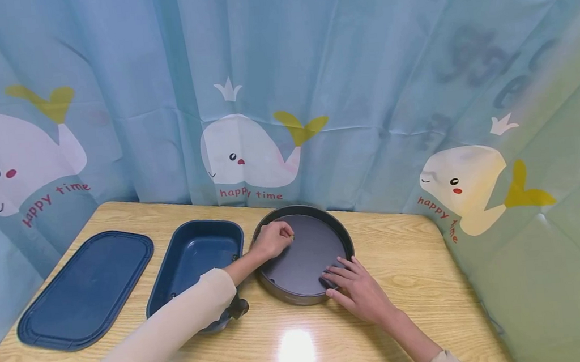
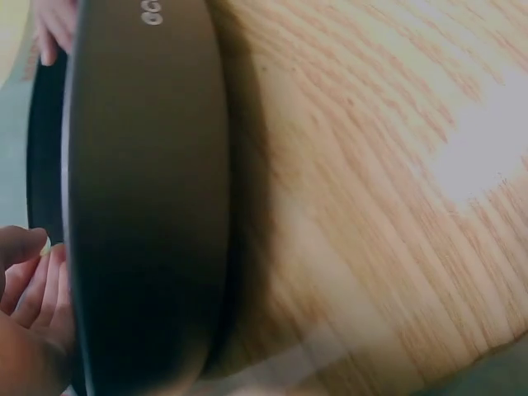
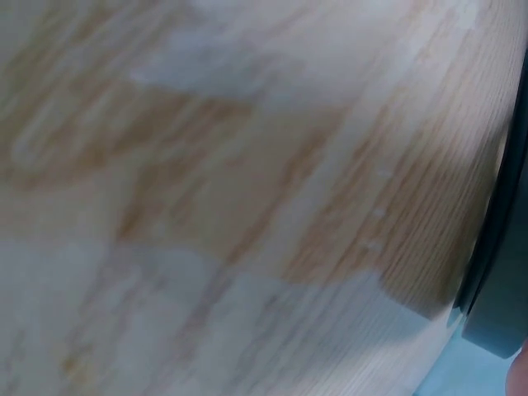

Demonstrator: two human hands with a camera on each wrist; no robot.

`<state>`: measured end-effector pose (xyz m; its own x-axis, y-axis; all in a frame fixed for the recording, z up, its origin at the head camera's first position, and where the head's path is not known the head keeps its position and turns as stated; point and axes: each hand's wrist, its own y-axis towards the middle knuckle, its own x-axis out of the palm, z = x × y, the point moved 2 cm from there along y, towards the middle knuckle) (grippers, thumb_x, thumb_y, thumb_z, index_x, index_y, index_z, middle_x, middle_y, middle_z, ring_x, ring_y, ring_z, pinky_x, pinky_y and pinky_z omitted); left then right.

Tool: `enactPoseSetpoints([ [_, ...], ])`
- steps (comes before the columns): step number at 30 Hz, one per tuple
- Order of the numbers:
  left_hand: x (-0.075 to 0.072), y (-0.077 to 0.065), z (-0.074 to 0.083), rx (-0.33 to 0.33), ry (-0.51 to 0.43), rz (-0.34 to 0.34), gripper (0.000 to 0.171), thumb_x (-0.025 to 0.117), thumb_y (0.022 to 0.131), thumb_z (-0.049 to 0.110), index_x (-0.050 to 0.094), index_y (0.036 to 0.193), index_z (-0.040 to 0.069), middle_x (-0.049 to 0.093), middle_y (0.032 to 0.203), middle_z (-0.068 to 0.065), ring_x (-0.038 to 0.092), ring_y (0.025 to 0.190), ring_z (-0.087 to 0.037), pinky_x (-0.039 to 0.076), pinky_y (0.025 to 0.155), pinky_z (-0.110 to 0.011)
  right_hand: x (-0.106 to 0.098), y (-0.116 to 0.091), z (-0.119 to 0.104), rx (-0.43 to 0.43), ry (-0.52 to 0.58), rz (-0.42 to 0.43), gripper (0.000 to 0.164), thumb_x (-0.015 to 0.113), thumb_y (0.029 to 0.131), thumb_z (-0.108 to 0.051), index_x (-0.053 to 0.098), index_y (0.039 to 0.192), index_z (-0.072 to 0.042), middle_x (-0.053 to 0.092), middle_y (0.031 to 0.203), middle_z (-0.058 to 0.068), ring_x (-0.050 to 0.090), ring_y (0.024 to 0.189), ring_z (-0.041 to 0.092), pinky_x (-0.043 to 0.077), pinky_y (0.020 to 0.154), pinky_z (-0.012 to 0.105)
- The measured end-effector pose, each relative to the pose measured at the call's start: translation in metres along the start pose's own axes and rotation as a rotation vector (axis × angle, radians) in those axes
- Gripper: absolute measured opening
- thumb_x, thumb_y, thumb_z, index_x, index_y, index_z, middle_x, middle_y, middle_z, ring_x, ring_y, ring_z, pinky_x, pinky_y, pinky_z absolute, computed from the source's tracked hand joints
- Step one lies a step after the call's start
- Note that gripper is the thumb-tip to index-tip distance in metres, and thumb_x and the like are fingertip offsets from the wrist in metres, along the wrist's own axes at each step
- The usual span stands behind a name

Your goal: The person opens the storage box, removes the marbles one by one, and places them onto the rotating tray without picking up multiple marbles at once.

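A round, dark grey pan (image 1: 320, 241) with a tall wall stands on the table. Over its left side, my left hand (image 1: 272, 240) pinches a small yellow-green piece (image 2: 46, 247) between thumb and fingertips; its kind cannot be made out. At the pan's right front rim lies my right hand (image 1: 357, 289), fingers spread and nearly straight, fingertips reaching over the edge beside a dark shape (image 1: 327, 281) inside. In the left wrist view the outer wall of the pan hides most of its inside. Only a fingertip of the right hand shows in the right wrist view.
Left of the pan is a deep blue rectangular dish (image 1: 161, 270), partly covered by my left sleeve (image 1: 178, 315). Farther left, a flat blue lid (image 1: 89, 290) lies on the wooden table (image 1: 384, 344). A blue curtain (image 1: 362, 56) with whale prints hangs behind the table and along its sides.
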<state>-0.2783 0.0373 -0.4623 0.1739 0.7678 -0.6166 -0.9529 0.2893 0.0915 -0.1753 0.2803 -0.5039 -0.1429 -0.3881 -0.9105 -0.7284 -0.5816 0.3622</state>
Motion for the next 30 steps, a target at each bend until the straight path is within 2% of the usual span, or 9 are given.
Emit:
enactPoseSetpoints([
  [8, 0.011, 0.0, -0.005, 0.024, 0.077, 0.012, 0.006, 0.075, 0.085, 0.002, 0.07, 0.085, 0.005, 0.065, 0.074, 0.001, 0.06, 0.07, -0.013, 0.05, 0.068, -0.029, -0.001, 0.0, 0.0, 0.017, 0.002, -0.023, 0.041, 0.06, 0.099, -0.042, 0.069, 0.13, -0.016, 0.063, 0.133, 0.004, 0.043, 0.137, 0.035, 0.025, 0.112, 0.058],
  [15, 0.014, 0.0, -0.007, 0.013, 0.08, -0.008, 0.006, 0.074, 0.086, 0.001, 0.071, 0.084, 0.005, 0.066, 0.074, 0.0, 0.061, 0.069, -0.012, 0.051, 0.067, -0.029, -0.001, 0.0, 0.0, 0.033, 0.006, -0.052, 0.043, 0.06, 0.099, -0.042, 0.066, 0.133, -0.018, 0.058, 0.14, 0.004, 0.041, 0.139, 0.034, 0.024, 0.113, 0.057],
  [30, 0.019, 0.001, -0.01, -0.017, 0.098, -0.038, 0.007, 0.071, 0.086, -0.002, 0.072, 0.086, 0.005, 0.066, 0.075, 0.001, 0.061, 0.07, -0.011, 0.052, 0.069, -0.029, -0.001, 0.0, 0.0, 0.032, -0.003, -0.054, 0.045, 0.059, 0.099, -0.043, 0.066, 0.135, -0.017, 0.056, 0.143, 0.004, 0.039, 0.14, 0.035, 0.023, 0.114, 0.056],
])
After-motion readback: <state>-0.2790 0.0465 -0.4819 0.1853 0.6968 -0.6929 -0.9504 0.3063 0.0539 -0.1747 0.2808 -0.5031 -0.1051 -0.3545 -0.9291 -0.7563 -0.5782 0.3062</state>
